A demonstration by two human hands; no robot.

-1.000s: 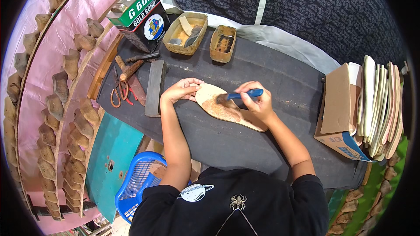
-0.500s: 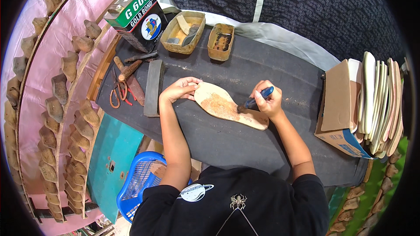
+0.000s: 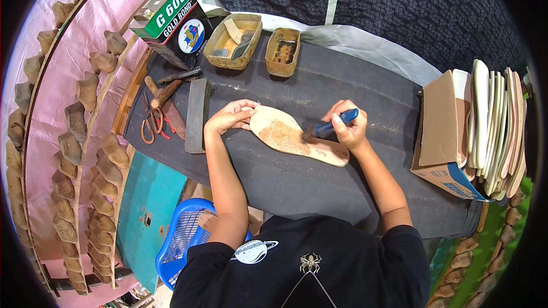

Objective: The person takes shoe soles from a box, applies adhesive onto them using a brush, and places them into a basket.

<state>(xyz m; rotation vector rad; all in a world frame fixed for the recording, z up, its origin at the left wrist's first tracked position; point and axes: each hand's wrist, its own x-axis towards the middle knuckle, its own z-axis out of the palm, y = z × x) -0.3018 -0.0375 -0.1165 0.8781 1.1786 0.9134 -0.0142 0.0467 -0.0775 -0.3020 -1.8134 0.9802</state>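
- On the dark, matte mat [image 3: 342, 88] covering the workbench, near its middle, lies a flat tan insole [image 3: 297, 137], long and rounded at both ends, its length running from upper left to lower right.
- Insole surface: pale and smooth at the ends; a rough, darker brown patch, grainy in look, covers the middle.
- Left hand [image 3: 231, 117]: fingers spread narrow and pressed flat on the insole's upper-left end, pinning it to the mat.
- Right hand [image 3: 348, 128]: closed around the blue handle of a small brush [image 3: 326, 130]; the dark bristle end touches the insole at the edge of the brown patch.
- Far edge of the mat: two shallow, stained rectangular trays. The larger tray [image 3: 231, 43] holds scraps and a dark blade-like piece; the smaller tray [image 3: 283, 52] is crusted brown inside.
- Far left corner: a boxy metal tin [image 3: 171, 23], green, white and black, tilted.
- Left edge of the mat: a long grey bar [image 3: 197, 115], scissors [image 3: 151, 121] with worn handles, and a wooden-handled tool [image 3: 162, 92], all lying flat, close together.
- Right edge: an open cardboard box [image 3: 445, 131] with a stack of thin pale sheets [image 3: 496, 125] standing on edge just beside it.
- Left of the bench: curved racks of wooden shoe forms [image 3: 74, 137] against pink sheeting.
- Below the bench's left end: a blue plastic basket [image 3: 182, 239] with a lattice wall.
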